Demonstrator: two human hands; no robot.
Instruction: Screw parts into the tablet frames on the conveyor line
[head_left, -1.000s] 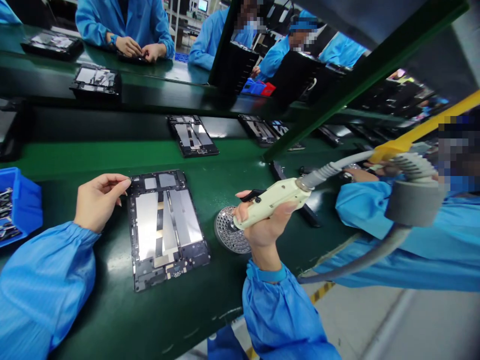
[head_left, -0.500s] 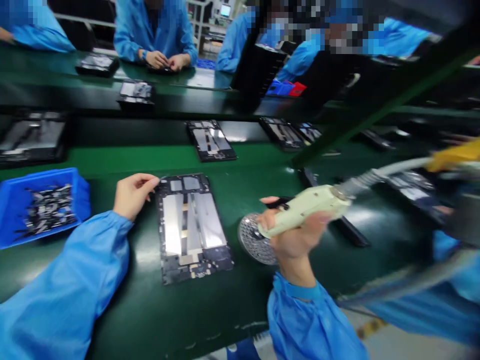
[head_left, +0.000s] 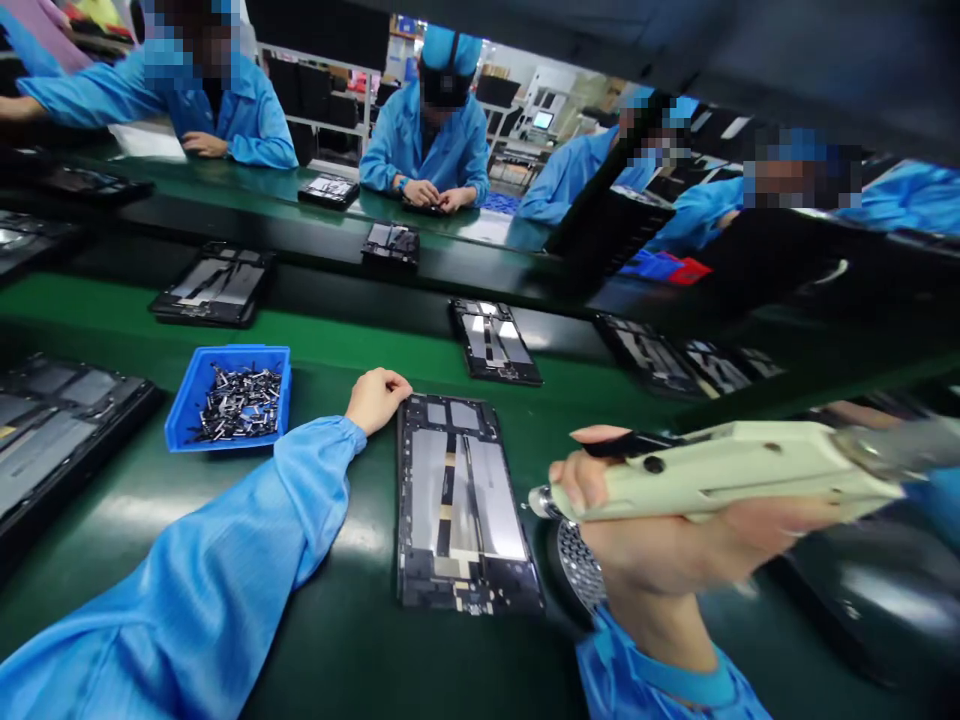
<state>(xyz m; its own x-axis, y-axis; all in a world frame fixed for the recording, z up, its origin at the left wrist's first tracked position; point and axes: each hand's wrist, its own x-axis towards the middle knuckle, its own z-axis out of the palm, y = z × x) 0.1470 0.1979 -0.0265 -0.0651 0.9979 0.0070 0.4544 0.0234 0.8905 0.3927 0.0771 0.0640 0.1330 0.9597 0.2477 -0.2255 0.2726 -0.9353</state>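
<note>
Bracing and guiding

Head view: opened tablet (head_left: 491, 500) is lying flat on green bench (head_left: 337, 650). Left hand (head_left: 376, 402): fingertips meeting at its far-left corner, hold unclear. Right hand (head_left: 652, 550) is clamping power tool (head_left: 742, 470). Likely best: keeping tablet still, tool tip controlled.

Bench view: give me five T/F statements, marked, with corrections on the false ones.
1. The right hand grips a cream-coloured tool. True.
2. The left hand is at the far left corner of the open device. True.
3. The blue bin sits to the right of the open device. False: it is to the left.
4. The perforated disc lies in full view. False: the right hand partly hides it.
5. Many small parts lie loose in the blue bin. True.
</note>
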